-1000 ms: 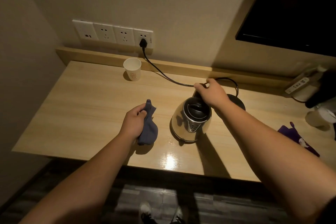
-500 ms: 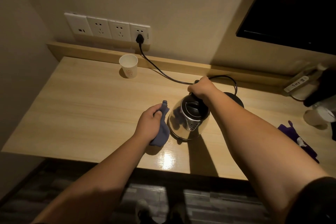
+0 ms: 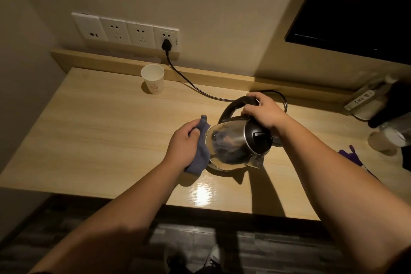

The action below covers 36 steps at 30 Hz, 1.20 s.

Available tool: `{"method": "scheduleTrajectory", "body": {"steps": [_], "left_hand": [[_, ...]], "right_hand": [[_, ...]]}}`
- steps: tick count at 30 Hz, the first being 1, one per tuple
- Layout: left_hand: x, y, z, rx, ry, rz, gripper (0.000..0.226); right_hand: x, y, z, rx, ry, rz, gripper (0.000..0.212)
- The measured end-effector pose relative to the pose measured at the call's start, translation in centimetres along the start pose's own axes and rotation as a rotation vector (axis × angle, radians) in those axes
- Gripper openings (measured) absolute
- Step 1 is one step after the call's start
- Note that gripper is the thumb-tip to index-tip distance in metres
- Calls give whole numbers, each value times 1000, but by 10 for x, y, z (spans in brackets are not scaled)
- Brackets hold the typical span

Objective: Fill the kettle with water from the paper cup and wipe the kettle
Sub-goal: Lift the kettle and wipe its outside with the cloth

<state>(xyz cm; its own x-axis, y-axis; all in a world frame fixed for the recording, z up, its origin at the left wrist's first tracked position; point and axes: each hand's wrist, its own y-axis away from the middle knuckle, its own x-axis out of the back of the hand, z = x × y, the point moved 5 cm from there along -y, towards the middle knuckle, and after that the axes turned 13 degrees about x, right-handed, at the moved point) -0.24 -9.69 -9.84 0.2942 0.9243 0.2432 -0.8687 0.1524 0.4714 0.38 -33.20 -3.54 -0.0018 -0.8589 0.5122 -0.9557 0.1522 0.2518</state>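
While the right hand (image 3: 264, 114) curls its fingers (image 3: 252, 98) round the black handle of the steel kettle (image 3: 235, 142), tipping it at centre frame so its lid faces right and its base leans left over the wooden tabletop (image 3: 100, 131), the left hand (image 3: 184, 142) grips a bunched blue cloth (image 3: 200, 158) and presses it against the kettle's left flank. The fingers of that hand are folded into the cloth, just left of the shiny body. A white paper cup (image 3: 153, 82) stands upright near the back edge, upper left of centre, well apart from both hands. A black cord (image 3: 195, 87) runs from the wall socket (image 3: 166, 39) towards the kettle. Half a second earlier the kettle stood upright; one second earlier the cloth was held clear of it.
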Motion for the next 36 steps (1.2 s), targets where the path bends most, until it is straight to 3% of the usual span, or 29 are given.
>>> {"method": "scheduleTrajectory", "body": {"steps": [10, 19, 29, 36], "left_hand": [[-48, 30, 43, -373, -259, 61, 39], [-85, 35, 50, -536, -438, 159, 44], [-89, 7, 47, -410, -417, 154, 41], [-64, -26, 24, -91, -309, 46, 34]], "right_hand": [[7, 0, 8, 69, -48, 12, 53], [10, -7, 15, 99, -47, 7, 51], [14, -1, 28, 89, -104, 35, 52], [7, 0, 25, 116, -78, 29, 59]]}}
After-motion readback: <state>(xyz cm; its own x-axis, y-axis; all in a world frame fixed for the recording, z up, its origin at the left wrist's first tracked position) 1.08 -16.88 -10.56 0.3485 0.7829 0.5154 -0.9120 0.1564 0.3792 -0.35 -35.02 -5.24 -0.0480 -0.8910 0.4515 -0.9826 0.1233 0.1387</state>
